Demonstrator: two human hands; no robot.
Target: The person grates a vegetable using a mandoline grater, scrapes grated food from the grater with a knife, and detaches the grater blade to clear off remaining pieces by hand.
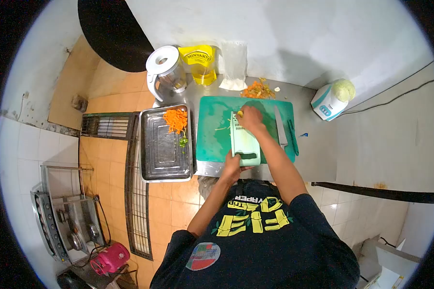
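A pale green grater (pixel 246 143) lies lengthwise over the green cutting board (pixel 211 137). Its near end, with the handle slot, is gripped by my left hand (pixel 232 168). Toward the far end, my right hand (pixel 251 119) presses a small yellowish vegetable piece (pixel 240 113) on the grating holes; the fingers cover most of it. A few pale shreds lie on the board left of the grater. To the right of my right forearm are a knife (pixel 280 126) with its blade pointing away and a dark green slim tool (pixel 292 137).
Left of the board, a metal tray (pixel 167 180) holds shredded carrot (pixel 175 120) and chopped greens (pixel 183 141). Behind stand a blender jug (pixel 171 76), a yellow pouch (pixel 203 74), a whitish bag (pixel 234 67) and peelings (pixel 258 90). A blender base (pixel 328 102) with a pale green vegetable (pixel 344 89) stands right.
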